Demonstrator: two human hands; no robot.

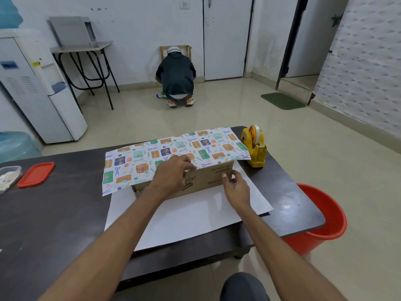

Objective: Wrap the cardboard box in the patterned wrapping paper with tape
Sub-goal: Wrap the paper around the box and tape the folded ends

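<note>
A brown cardboard box (208, 181) lies on the white underside of the wrapping paper (195, 216), which is spread on the dark table. The far part of the paper, pattern side up (165, 153), is folded over the box top. My left hand (171, 177) presses down on the near edge of that folded flap at the box's top front edge, fingers curved over it. My right hand (235, 187) is at the box's front right corner, thumb against the cardboard, fingers loosely curled. A yellow tape dispenser (255, 145) stands to the right of the box.
A red lid (35, 174) and a clear container (8, 177) lie at the table's (54, 213) left. A red bucket (321, 222) stands on the floor by the table's right edge. A person squats at the far wall. A water dispenser (36, 88) stands at left.
</note>
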